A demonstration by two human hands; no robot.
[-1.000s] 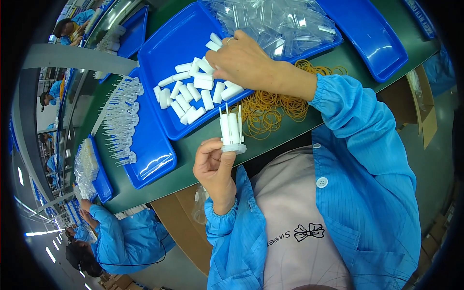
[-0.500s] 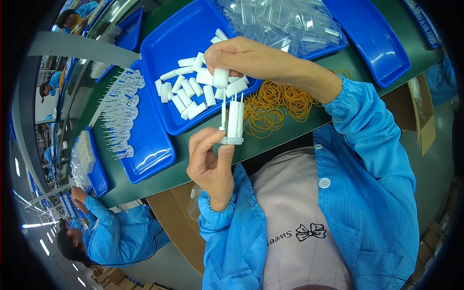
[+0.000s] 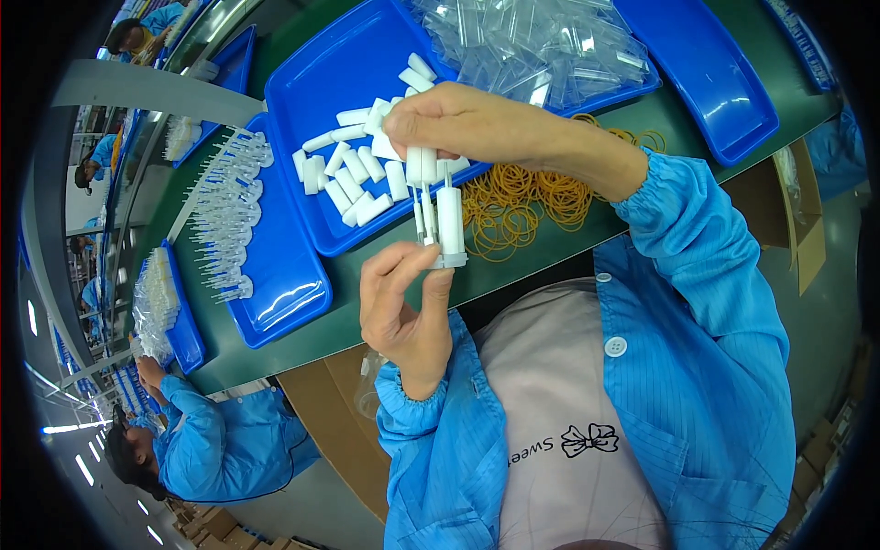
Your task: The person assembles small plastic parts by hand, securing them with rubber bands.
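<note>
Pinched by its base in the fingers of my left hand (image 3: 408, 312) is a pale plastic holder (image 3: 449, 260) with thin upright prongs. One white cylinder (image 3: 450, 220) stands on the holder, around a prong. From above, my right hand (image 3: 445, 119) grips another white cylinder (image 3: 422, 167), whose lower end meets the tips of other prongs. Whether a prong has entered it I cannot tell. Behind my hands, several loose white cylinders (image 3: 352, 183) lie in a large blue tray (image 3: 312, 92).
Yellow rubber bands (image 3: 522, 197) lie in a heap on the green table (image 3: 385, 266). A tray at the back holds clear plastic pieces (image 3: 541, 50). To the left, a blue tray (image 3: 284, 293) bears pronged holders (image 3: 229, 215); a co-worker (image 3: 225, 440) sits beyond.
The holder has turned in my left hand and sits slightly farther right. My right hand's cylinder has come down from above the prongs to their tips.
</note>
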